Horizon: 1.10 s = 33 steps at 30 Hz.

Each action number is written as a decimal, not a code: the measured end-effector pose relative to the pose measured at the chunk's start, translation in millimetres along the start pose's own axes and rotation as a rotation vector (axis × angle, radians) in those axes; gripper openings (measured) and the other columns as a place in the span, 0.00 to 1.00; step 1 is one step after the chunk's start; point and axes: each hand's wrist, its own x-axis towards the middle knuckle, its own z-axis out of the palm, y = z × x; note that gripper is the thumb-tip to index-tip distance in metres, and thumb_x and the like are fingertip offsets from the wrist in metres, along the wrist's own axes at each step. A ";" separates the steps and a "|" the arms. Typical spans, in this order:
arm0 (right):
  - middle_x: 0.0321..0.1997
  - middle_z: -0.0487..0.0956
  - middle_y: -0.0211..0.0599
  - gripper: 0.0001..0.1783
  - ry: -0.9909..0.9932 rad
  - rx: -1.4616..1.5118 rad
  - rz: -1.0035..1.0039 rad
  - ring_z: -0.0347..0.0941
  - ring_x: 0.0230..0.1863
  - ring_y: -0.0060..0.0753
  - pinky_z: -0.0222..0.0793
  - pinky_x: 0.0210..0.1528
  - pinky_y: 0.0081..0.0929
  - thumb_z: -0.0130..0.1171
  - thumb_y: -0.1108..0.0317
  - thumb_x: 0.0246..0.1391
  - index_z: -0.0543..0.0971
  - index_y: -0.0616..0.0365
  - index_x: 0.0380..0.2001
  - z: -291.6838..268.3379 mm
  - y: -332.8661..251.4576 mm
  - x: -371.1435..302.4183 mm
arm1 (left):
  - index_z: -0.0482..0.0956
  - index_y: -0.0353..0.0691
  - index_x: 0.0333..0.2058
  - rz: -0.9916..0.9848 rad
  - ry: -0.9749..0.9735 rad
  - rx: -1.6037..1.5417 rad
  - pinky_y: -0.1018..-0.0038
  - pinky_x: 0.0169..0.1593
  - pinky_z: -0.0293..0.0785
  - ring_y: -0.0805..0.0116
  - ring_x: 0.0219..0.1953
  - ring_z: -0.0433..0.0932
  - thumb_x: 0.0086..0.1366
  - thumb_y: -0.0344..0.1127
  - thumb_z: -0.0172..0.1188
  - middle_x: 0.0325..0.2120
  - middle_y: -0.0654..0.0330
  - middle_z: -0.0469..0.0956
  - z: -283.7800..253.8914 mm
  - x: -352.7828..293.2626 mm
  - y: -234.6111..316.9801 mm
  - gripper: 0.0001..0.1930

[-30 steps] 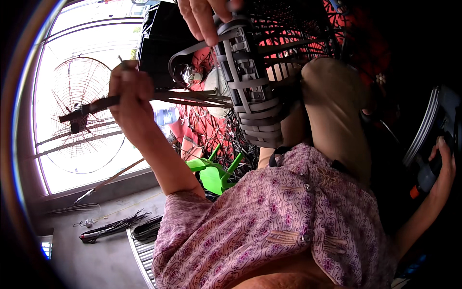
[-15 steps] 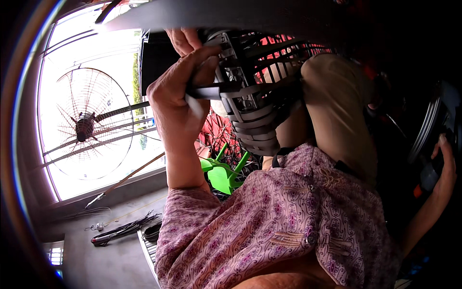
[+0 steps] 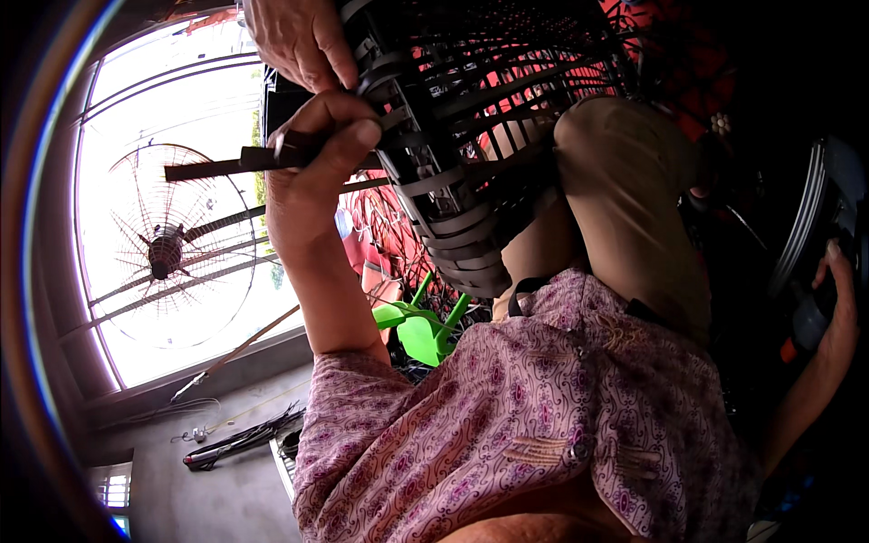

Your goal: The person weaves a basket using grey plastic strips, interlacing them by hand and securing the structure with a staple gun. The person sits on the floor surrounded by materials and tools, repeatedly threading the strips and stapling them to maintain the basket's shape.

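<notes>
A woven basket (image 3: pixel 471 226) of black and grey plastic bands lies tilted over my lap, against my raised knee. My left hand (image 3: pixel 330 136) is closed beside its left rim, pinching a flat black strip (image 3: pixel 204 170) that juts out to the left. The strip looks thicker near my fingers; whether it is a strap or a tool is unclear. A lighter band (image 3: pixel 367 183) runs from under this hand to the basket. What appears to be my right hand (image 3: pixel 299 45) enters at the top, fingertips on the basket's upper left rim; its thumb is hidden.
A green plastic stool (image 3: pixel 421 337) and tangled dark strips on red stand left of my lap. A round wire fan guard (image 3: pixel 172 244) is before the bright opening. Another arm (image 3: pixel 828 353), apparently a co-worker's, is at the far right near a dark, ridged object (image 3: pixel 801 222).
My left hand has drawn back from the basket's side, and the black strip now points left. The upper hand shows more fully, up and left of before. A dark shape across the top is gone.
</notes>
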 end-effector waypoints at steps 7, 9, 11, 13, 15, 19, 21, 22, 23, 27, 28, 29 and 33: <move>0.25 0.73 0.32 0.17 -0.053 -0.011 -0.057 0.66 0.25 0.23 0.63 0.28 0.21 0.61 0.76 0.47 0.76 0.66 0.43 -3.7 7.4 -1.4 | 0.77 0.36 0.28 -0.103 -0.152 0.122 0.82 0.28 0.50 0.85 0.24 0.58 0.58 0.33 0.59 0.19 0.74 0.64 -7.3 5.5 18.5 0.06; 0.25 0.73 0.32 0.17 -0.088 -0.033 -0.074 0.66 0.25 0.23 0.63 0.28 0.21 0.61 0.76 0.47 0.76 0.66 0.44 -7.4 8.1 3.5 | 0.77 0.34 0.26 -0.074 -0.228 0.212 0.81 0.26 0.51 0.84 0.22 0.58 0.59 0.35 0.61 0.17 0.73 0.63 -9.0 1.2 21.2 0.10; 0.26 0.73 0.32 0.18 -0.077 -0.034 -0.082 0.67 0.25 0.23 0.63 0.27 0.21 0.61 0.76 0.47 0.76 0.66 0.44 -14.0 8.5 1.7 | 0.78 0.34 0.26 0.006 -0.330 0.315 0.80 0.24 0.51 0.84 0.21 0.58 0.60 0.37 0.63 0.15 0.73 0.63 -8.0 8.4 22.5 0.11; 0.26 0.73 0.32 0.19 -0.087 -0.022 -0.084 0.66 0.25 0.23 0.63 0.27 0.21 0.61 0.76 0.47 0.76 0.66 0.45 -15.1 7.2 0.0 | 0.78 0.35 0.24 -0.028 -0.307 0.393 0.81 0.22 0.51 0.85 0.18 0.59 0.58 0.39 0.66 0.13 0.72 0.64 -9.5 10.8 24.9 0.13; 0.26 0.73 0.32 0.19 -0.117 -0.008 -0.089 0.66 0.25 0.23 0.63 0.27 0.21 0.61 0.77 0.47 0.75 0.66 0.46 -18.4 7.4 0.8 | 0.78 0.36 0.22 -0.041 -0.331 0.452 0.81 0.21 0.50 0.86 0.18 0.59 0.57 0.39 0.67 0.13 0.72 0.65 -8.8 15.2 29.4 0.13; 0.26 0.72 0.31 0.18 -0.137 -0.006 -0.138 0.66 0.25 0.23 0.62 0.27 0.21 0.60 0.76 0.48 0.75 0.65 0.45 -13.7 2.5 -7.2 | 0.80 0.41 0.21 -0.244 -0.203 0.165 0.81 0.24 0.54 0.85 0.19 0.61 0.57 0.37 0.66 0.14 0.74 0.67 1.7 9.2 33.4 0.10; 0.26 0.72 0.30 0.18 -0.112 -0.023 -0.103 0.66 0.25 0.23 0.62 0.27 0.21 0.60 0.76 0.48 0.76 0.65 0.45 -14.1 -0.5 -11.3 | 0.82 0.43 0.24 -0.219 -0.148 0.048 0.80 0.27 0.56 0.85 0.22 0.63 0.58 0.38 0.63 0.16 0.75 0.67 3.8 3.5 29.9 0.07; 0.25 0.72 0.30 0.17 -0.121 -0.031 -0.106 0.66 0.25 0.24 0.62 0.28 0.21 0.60 0.75 0.48 0.75 0.66 0.44 -13.4 -2.0 -13.4 | 0.82 0.43 0.25 -0.218 -0.098 0.010 0.80 0.27 0.55 0.85 0.22 0.63 0.58 0.39 0.63 0.16 0.75 0.67 8.0 -2.5 27.4 0.08; 0.25 0.72 0.31 0.17 -0.124 -0.031 -0.108 0.66 0.25 0.24 0.62 0.28 0.21 0.60 0.75 0.48 0.75 0.66 0.44 -13.9 -3.0 -15.5 | 0.82 0.43 0.25 -0.218 -0.047 -0.028 0.81 0.27 0.55 0.85 0.23 0.63 0.58 0.39 0.62 0.17 0.74 0.67 10.8 -6.2 26.2 0.08; 0.24 0.71 0.31 0.18 -0.146 -0.024 -0.117 0.66 0.25 0.24 0.63 0.28 0.22 0.61 0.75 0.48 0.75 0.66 0.44 -15.0 -3.2 -19.2 | 0.81 0.42 0.25 -0.184 -0.104 -0.164 0.80 0.26 0.55 0.85 0.21 0.61 0.58 0.40 0.60 0.16 0.74 0.67 2.9 -13.7 10.6 0.09; 0.24 0.71 0.31 0.18 -0.132 -0.026 -0.116 0.66 0.25 0.24 0.63 0.28 0.22 0.61 0.75 0.48 0.75 0.66 0.44 -14.1 -4.8 -20.3 | 0.80 0.40 0.24 -0.161 -0.086 -0.160 0.80 0.24 0.56 0.82 0.20 0.61 0.58 0.37 0.58 0.15 0.71 0.66 5.4 -14.2 11.3 0.09; 0.24 0.71 0.31 0.18 -0.119 -0.027 -0.115 0.66 0.25 0.25 0.63 0.28 0.22 0.61 0.75 0.48 0.75 0.66 0.44 -11.2 -9.2 -22.7 | 0.78 0.41 0.21 -0.167 -0.067 -0.383 0.79 0.24 0.56 0.81 0.19 0.61 0.58 0.37 0.57 0.15 0.70 0.65 -0.1 -16.2 13.0 0.10; 0.26 0.75 0.36 0.09 0.032 -0.048 -0.119 0.71 0.26 0.27 0.68 0.31 0.23 0.64 0.75 0.47 0.78 0.68 0.32 -5.1 -9.6 -36.9 | 0.67 0.44 0.16 0.138 0.032 -0.852 0.77 0.24 0.58 0.76 0.16 0.57 0.60 0.35 0.56 0.14 0.67 0.63 -39.7 -18.6 39.0 0.15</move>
